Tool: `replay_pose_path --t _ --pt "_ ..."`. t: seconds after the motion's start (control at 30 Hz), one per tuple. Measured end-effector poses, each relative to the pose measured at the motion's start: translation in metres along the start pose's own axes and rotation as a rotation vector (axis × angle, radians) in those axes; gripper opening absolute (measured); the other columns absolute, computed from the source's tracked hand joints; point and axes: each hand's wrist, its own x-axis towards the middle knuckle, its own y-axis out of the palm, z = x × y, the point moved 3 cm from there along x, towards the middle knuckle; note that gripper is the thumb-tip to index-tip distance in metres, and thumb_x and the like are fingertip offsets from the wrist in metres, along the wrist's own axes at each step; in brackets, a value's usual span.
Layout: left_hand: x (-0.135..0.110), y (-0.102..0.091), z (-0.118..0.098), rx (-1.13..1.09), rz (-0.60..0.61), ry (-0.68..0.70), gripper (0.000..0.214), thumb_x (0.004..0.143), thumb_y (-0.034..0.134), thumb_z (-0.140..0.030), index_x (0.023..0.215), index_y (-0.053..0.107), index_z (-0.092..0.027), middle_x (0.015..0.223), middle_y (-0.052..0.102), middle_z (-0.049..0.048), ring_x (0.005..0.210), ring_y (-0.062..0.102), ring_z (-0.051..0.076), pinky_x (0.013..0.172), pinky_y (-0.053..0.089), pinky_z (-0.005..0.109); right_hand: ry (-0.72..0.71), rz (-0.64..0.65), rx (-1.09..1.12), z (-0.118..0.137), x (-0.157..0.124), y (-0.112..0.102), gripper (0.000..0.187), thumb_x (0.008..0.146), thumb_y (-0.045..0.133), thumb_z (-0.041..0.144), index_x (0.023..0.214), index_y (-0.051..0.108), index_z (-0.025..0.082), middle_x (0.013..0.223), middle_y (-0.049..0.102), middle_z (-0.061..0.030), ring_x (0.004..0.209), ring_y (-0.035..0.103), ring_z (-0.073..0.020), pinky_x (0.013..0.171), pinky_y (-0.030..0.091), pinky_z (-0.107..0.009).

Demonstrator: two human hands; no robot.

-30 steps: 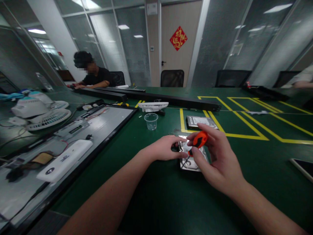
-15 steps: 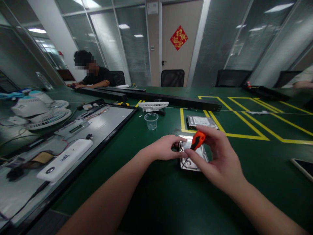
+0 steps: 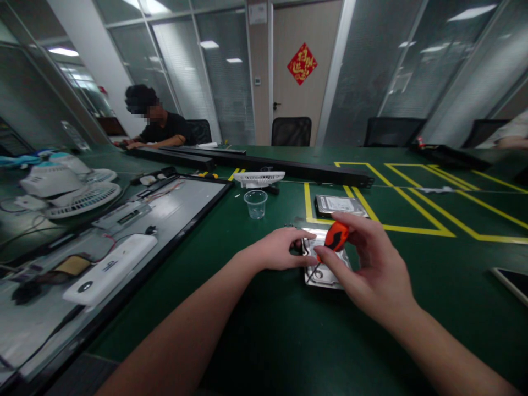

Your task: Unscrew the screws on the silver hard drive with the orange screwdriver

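A silver hard drive lies on the green table in front of me. My left hand grips its left side, thumb and fingers bent around the edge. In my right hand is a screwdriver with an orange and black handle, pinched between thumb and fingers. Its thin shaft slants down to the left, and the tip meets the drive near its lower left corner. The screw under the tip is too small to make out. Just beyond lies a second hard drive, label up.
A clear plastic cup and a small white fan stand ahead. A large panel with electronics fills the left, with white fans behind it. Long black bars cross the table. A phone lies right. A person sits opposite.
The screwdriver handle has turned in my right fingers, showing more orange and a different black patch. My left hand and the drive have stayed in place.
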Motion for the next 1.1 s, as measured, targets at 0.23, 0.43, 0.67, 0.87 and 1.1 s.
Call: replay_pose_path --t 0.23,0.43,0.67,0.87,1.1 --pt "0.0002 0.0015 0.0012 0.007 -0.003 -0.013 0.056 0.094 0.085 -0.061 0.136 0.078 -0.024 0.124 0.078 0.0114 0.108 0.073 0.031 0.098 0.056 0.041 0.019 0.033 0.059 0.0012 -0.0028 0.0001 0.057 0.104 0.074 0.019 0.156 0.058 0.035 0.13 0.072 -0.0075 0.112 0.075 -0.027 0.095 0.062 -0.045" --pt "0.0007 0.0026 0.0025 0.015 -0.005 0.0 0.064 0.094 0.085 -0.061 0.144 0.075 -0.023 0.133 0.077 0.0135 0.113 0.073 0.032 0.102 0.056 0.044 0.043 0.077 0.106 0.0009 -0.0041 0.0 0.06 0.105 0.069 0.018 0.161 0.054 0.035 0.133 0.073 -0.0082 0.118 0.076 -0.0279 0.101 0.063 -0.048" --pt "-0.0005 0.0007 -0.0009 -0.03 -0.001 0.004 0.051 0.095 0.085 -0.056 0.134 0.08 -0.023 0.134 0.078 0.0123 0.115 0.073 0.032 0.104 0.057 0.045 -0.032 0.033 0.028 -0.001 -0.0015 -0.001 0.061 0.101 0.082 0.024 0.157 0.059 0.036 0.131 0.072 -0.0085 0.118 0.073 -0.0309 0.098 0.064 -0.05" --pt "-0.0009 -0.0004 -0.0015 -0.023 0.005 -0.004 0.052 0.095 0.086 -0.058 0.133 0.079 -0.024 0.134 0.079 0.0119 0.116 0.073 0.032 0.104 0.057 0.043 -0.024 0.012 0.001 -0.004 -0.0015 -0.0006 0.057 0.101 0.083 0.025 0.153 0.063 0.035 0.126 0.073 -0.0081 0.115 0.074 -0.0312 0.093 0.065 -0.049" --pt "0.0 0.0002 0.0007 -0.017 -0.008 -0.005 0.054 0.093 0.087 -0.061 0.131 0.079 -0.024 0.131 0.079 0.0123 0.118 0.073 0.034 0.103 0.057 0.043 -0.014 0.011 0.024 0.0007 -0.0008 -0.0003 0.054 0.104 0.077 0.021 0.153 0.062 0.034 0.126 0.073 -0.0083 0.111 0.073 -0.0294 0.092 0.062 -0.048"
